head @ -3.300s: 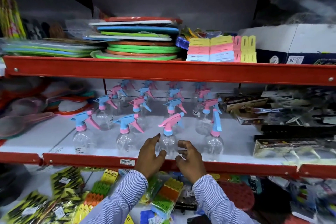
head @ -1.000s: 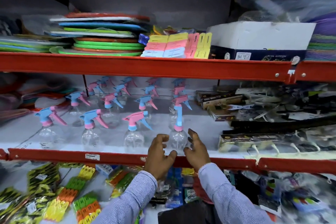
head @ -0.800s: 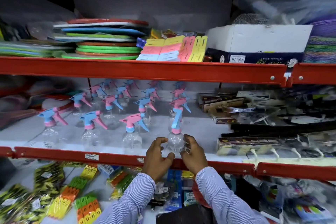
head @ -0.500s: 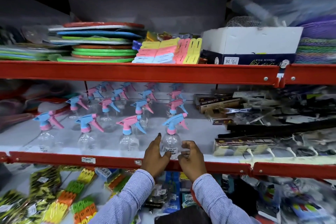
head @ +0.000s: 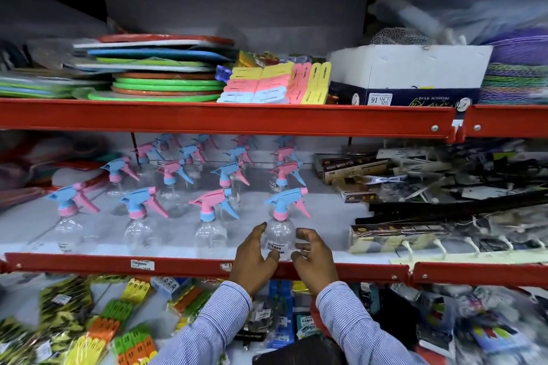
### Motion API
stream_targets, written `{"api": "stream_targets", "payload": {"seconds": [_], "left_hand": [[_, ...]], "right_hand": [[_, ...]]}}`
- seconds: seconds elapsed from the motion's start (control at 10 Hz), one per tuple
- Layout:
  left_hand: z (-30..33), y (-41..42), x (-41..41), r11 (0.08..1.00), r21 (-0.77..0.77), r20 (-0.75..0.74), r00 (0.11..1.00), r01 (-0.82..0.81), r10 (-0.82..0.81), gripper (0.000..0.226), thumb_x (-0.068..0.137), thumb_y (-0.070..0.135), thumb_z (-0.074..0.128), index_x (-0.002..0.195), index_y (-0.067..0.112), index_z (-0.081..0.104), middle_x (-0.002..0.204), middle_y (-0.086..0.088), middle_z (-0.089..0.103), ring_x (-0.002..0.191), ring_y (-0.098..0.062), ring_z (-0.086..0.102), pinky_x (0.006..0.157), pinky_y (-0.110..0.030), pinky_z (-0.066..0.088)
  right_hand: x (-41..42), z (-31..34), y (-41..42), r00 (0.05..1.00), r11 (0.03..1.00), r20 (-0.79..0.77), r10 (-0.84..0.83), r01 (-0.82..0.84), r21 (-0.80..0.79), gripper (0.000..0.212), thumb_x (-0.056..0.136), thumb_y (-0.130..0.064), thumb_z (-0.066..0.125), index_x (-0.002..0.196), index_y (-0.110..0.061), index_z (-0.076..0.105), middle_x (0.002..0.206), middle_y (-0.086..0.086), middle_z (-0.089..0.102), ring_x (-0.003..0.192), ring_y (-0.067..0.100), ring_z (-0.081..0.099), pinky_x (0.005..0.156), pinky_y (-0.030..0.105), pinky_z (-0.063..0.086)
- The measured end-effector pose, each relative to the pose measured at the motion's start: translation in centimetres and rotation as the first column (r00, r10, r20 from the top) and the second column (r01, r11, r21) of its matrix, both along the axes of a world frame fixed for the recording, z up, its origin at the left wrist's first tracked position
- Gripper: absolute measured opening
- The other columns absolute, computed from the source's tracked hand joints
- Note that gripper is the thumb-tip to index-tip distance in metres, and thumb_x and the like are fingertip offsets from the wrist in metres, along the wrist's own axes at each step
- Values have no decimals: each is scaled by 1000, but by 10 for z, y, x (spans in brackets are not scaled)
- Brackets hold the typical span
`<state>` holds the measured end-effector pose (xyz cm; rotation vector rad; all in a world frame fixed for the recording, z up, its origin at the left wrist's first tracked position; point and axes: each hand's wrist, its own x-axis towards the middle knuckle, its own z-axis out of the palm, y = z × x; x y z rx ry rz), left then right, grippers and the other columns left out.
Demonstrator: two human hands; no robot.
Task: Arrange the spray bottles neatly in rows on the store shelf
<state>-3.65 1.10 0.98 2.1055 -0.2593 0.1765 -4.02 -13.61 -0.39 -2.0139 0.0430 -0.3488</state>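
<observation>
Clear spray bottles with pink and blue trigger heads stand in rows on the white shelf (head: 332, 216) behind its red front rail. The front row holds a left bottle (head: 66, 225), a second bottle (head: 139, 228), a third bottle (head: 210, 231) and the rightmost bottle (head: 280, 231), which has a blue head and a barcode label. My left hand (head: 255, 258) cups the rightmost bottle's left side, thumb up along it. On its right side rest the curled fingers of my right hand (head: 314, 259). Several more bottles (head: 228, 175) stand in lines behind, nozzles pointing left.
Dark flat boxes and packets (head: 397, 234) crowd the shelf right of the bottles. Pink goods (head: 26, 187) lie at the left. The upper shelf carries stacked coloured discs (head: 166, 83), clip packs (head: 275, 86) and a white box (head: 409, 74). Packaged clips (head: 103, 326) fill the shelf below.
My hands shifted from the third front bottle to the rightmost one and turned it; its head, which pointed toward me, now faces left like the others.
</observation>
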Motion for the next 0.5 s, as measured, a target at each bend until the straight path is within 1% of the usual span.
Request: {"api": "stream_targets", "payload": {"seconds": [0.1,0.2,0.3,0.4,0.5], "left_hand": [[2,-1,0,1000,-4,-10,1000,19,-19,62,80,21,57,138,22,36,139,1,52,120,-15,49,105,-38,43],[2,-1,0,999,3,13,999,34,-34,62,78,23,55,137,22,38,137,2,54,121,-17,51,103,-30,41],[3,0,-1,999,15,-3,999,34,-34,63,77,24,54,138,24,37,137,2,53,121,-18,51,104,-34,43],[0,1,2,999,19,3,999,34,-34,67,73,28,51,138,25,37,137,3,54,122,-15,52,105,-30,40],[2,-1,-1,999,-1,32,999,38,-37,65,78,22,55,140,24,35,138,8,51,126,-16,50,105,-30,40]], "right_hand": [[-1,0,1,1000,1000,-3,-9,9,10,42,75,-4,59,114,-20,55,117,2,64,99,14,64,92,36,54],[-1,1,1,1000,1000,-4,-8,8,10,42,75,-4,59,113,-21,54,117,2,63,98,13,64,92,35,54],[-1,0,3,1000,1000,3,-4,4,9,42,76,-4,60,115,-20,53,118,2,61,99,13,63,93,33,54],[2,-3,0,1000,1000,0,-3,3,10,43,77,-4,60,117,-19,53,120,2,61,99,13,62,93,33,53],[-1,-4,2,1000,1000,20,-14,15,-22,45,76,-6,61,119,-19,52,123,4,59,102,15,60,96,34,51]]}}
